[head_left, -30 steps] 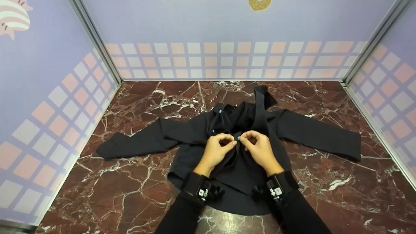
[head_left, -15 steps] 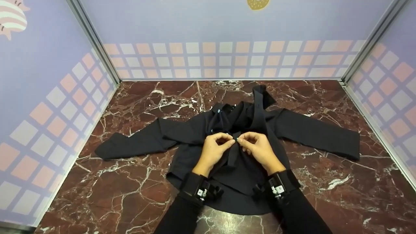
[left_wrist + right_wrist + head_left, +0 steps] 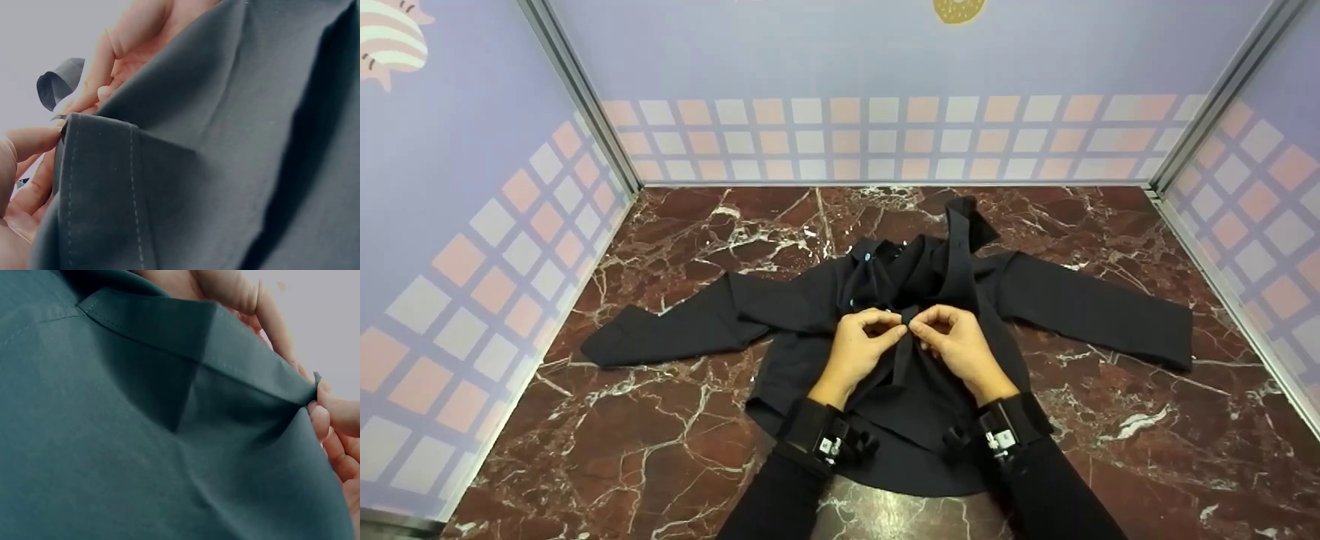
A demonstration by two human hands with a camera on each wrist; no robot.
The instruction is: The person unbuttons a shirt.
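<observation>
A dark long-sleeved shirt [image 3: 802,367] lies spread on the table, its front bunched up under both hands. My left hand [image 3: 856,346] pinches the edge of the button placket [image 3: 900,367] between thumb and index finger. Right beside it, my right hand [image 3: 957,346] pinches the same spot from the other side, fingertips nearly meeting. The button there is mostly covered by the fingertips. Above the hands, a pale upper button [image 3: 868,256] and a lower button [image 3: 852,302] show on the shirt front. In the left wrist view, the stitched placket [image 3: 101,185] stands lifted at the fingertips.
The left sleeve [image 3: 682,334] reaches out to the left, bent partway; the right sleeve [image 3: 1102,315] lies straighter to the right. A strap-like band [image 3: 960,247] sticks up near the collar. Patterned panels [image 3: 885,139] enclose the marble table [image 3: 660,435] at back and sides.
Both hands stay at nearly the same place. The button, plain between the fingertips a second ago, is now mostly covered. A strip of placket has come into view hanging below the fingertips.
</observation>
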